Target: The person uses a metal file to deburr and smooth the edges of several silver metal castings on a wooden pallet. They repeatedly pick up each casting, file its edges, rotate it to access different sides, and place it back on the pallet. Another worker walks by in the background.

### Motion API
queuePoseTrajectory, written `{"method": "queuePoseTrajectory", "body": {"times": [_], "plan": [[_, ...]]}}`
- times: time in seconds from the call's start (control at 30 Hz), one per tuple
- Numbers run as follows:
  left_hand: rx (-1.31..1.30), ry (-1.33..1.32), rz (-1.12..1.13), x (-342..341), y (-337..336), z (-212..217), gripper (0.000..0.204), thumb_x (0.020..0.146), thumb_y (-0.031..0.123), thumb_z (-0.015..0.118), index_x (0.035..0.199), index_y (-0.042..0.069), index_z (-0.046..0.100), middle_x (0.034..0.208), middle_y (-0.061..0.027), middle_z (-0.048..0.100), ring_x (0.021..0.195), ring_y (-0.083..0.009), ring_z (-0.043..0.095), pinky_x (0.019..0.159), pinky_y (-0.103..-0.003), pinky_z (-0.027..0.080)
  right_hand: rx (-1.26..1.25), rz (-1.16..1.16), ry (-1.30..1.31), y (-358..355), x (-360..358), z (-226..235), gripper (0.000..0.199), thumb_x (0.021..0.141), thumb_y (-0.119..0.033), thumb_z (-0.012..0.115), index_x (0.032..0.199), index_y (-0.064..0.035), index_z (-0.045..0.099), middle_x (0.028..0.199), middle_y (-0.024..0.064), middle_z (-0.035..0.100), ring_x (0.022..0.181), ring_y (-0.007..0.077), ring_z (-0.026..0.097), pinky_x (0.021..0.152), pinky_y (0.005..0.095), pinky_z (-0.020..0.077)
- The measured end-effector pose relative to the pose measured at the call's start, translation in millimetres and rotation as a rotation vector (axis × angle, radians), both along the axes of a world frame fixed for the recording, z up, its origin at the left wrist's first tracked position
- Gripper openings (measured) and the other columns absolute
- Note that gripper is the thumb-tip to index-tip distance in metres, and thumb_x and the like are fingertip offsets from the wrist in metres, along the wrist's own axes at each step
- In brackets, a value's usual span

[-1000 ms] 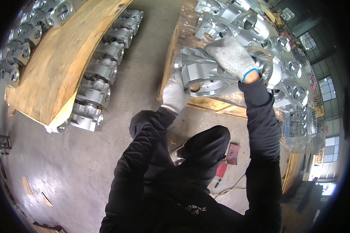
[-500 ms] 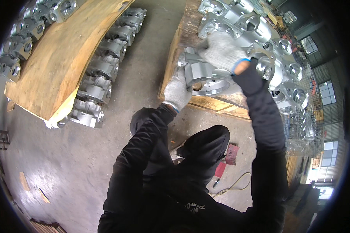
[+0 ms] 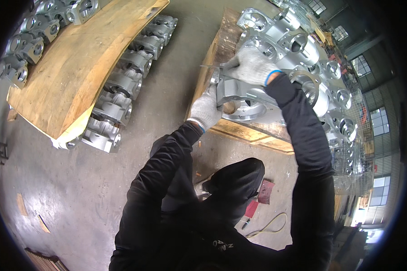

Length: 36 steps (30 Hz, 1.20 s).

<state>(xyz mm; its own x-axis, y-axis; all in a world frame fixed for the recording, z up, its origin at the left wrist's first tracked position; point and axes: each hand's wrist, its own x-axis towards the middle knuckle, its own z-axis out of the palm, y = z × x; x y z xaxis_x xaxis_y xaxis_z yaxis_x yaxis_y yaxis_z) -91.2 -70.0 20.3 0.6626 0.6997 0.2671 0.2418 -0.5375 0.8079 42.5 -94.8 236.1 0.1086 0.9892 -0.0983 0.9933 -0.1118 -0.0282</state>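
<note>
A silver-grey metal casting (image 3: pixel 233 90) with a large round opening lies at the near left corner of a wooden-topped stack. My left hand (image 3: pixel 205 109), in a pale knit glove, is closed on its left end, fingers on the small round boss. Above the casting's far side is my right hand (image 3: pixel 251 67), also gloved, with a blue cuff edge. It is closed around a thin, straight metal tool (image 3: pixel 209 66), whose tip sticks out leftward past the boss. The tool's other end is hidden by the glove, so I cannot tell its exact kind.
Several similar castings (image 3: pixel 298 43) crowd the stack beyond and to the right. At the left, a plywood sheet (image 3: pixel 90 58) lies over more castings (image 3: pixel 111 108). Red pieces (image 3: pixel 266 192) and a looped cable (image 3: pixel 276 223) lie on the floor near my foot.
My right hand has shifted slightly left relative to the casting, and the thin tool now shows beyond its fingers. My left hand keeps its hold. The whole view has shifted a little.
</note>
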Motion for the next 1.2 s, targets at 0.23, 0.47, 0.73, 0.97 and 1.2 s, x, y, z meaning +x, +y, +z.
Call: {"method": "queuePoseTrajectory", "body": {"times": [0.23,0.47,0.73,0.97,1.2], "plan": [[-0.029,0.087,-0.042,3,18,2,0.056,0.085,0.015,0.068,0.136,-0.002,0.053,0.115,-0.0304,0.069,0.103,-0.0466,0.07,0.09,-0.052,0.057,-0.032,0.124,0.017,11,6,4,0.023,0.085,-0.022,0.073,0.102,-0.0104,0.084,0.1,0.0162,0.079,0.096,0.0341,0.075,0.089,0.0415,0.0596],[-0.018,0.041,-0.042,4,19,-4,0.053,0.084,0.013,0.071,0.131,-0.001,0.05,0.104,-0.0304,0.07,0.1,-0.0489,0.07,0.088,-0.055,0.057,-0.069,0.219,-0.07,-4,29,4,0.022,0.093,-0.017,0.073,0.112,-0.0093,0.082,0.105,0.0166,0.078,0.095,0.0323,0.076,0.087,0.0397,0.0602],[0.024,0.047,-0.024,5,18,0,0.057,0.085,0.015,0.071,0.136,-0.002,0.05,0.107,-0.0303,0.07,0.099,-0.0481,0.07,0.088,-0.055,0.058,-0.12,0.243,-0.184,-12,-3,28,0.025,0.091,-0.012,0.074,0.114,-0.0086,0.081,0.113,0.0132,0.079,0.096,0.0315,0.076,0.089,0.0388,0.0608],[-0.021,0.041,-0.053,3,19,-1,0.051,0.085,0.016,0.072,0.129,0.0,0.052,0.109,-0.0309,0.07,0.101,-0.0489,0.07,0.09,-0.055,0.057,-0.192,0.271,-0.153,-7,10,31,0.026,0.088,-0.011,0.075,0.113,-0.0135,0.082,0.124,0.0096,0.076,0.101,0.0281,0.077,0.089,0.0393,0.0608],[0.022,0.033,-0.053,2,19,-3,0.058,0.083,0.016,0.073,0.134,0.0,0.049,0.104,-0.031,0.07,0.098,-0.0494,0.07,0.087,-0.055,0.058,-0.137,0.402,-0.249,2,-5,34,0.019,0.087,-0.013,0.075,0.104,-0.0168,0.083,0.116,0.0044,0.079,0.091,0.0265,0.077,0.082,0.0389,0.0611]]}}
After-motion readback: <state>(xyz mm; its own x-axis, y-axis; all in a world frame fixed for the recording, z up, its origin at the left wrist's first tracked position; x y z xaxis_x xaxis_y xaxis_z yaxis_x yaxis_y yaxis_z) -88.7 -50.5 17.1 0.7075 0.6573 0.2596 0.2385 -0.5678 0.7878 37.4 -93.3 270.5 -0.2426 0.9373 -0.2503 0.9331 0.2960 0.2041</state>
